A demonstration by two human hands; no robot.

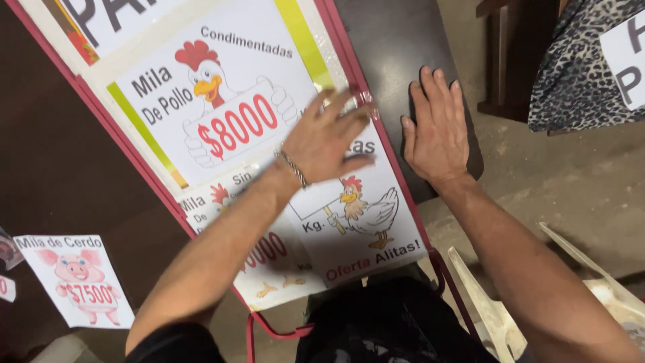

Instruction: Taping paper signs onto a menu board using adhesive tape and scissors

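- The largest thing I see is the sign board (144, 168), a tall panel with a red frame that runs slanted across my view from upper left to lower right; I judge it leans or lies tilted so that its face is reachable from above.
- On its face, white printed posters are fixed one below the other; the upper poster (222, 94) shows a cartoon chicken and lies flat, with yellow and green strips along its edges.
- The lower poster (366, 222), also with a chicken drawing, sits near the bottom right corner of the board, under a shiny transparent covering.
- Behind the board's right edge there is a dark tabletop (396, 40), which seems to support that side.
- My left hand (326, 141) is open, fingers spread, palm down on the lower poster, holding nothing; I think it presses the sheet flat. It looks a little blurred.
- My right hand (437, 124) is open and flat too, fingers together, resting on the dark tabletop just beside the red frame, gripping nothing; probably it steadies the board.
- A smaller pig poster (77, 279) lies apart at the lower left.
- A thin metal bracelet (293, 168) circles my left wrist.
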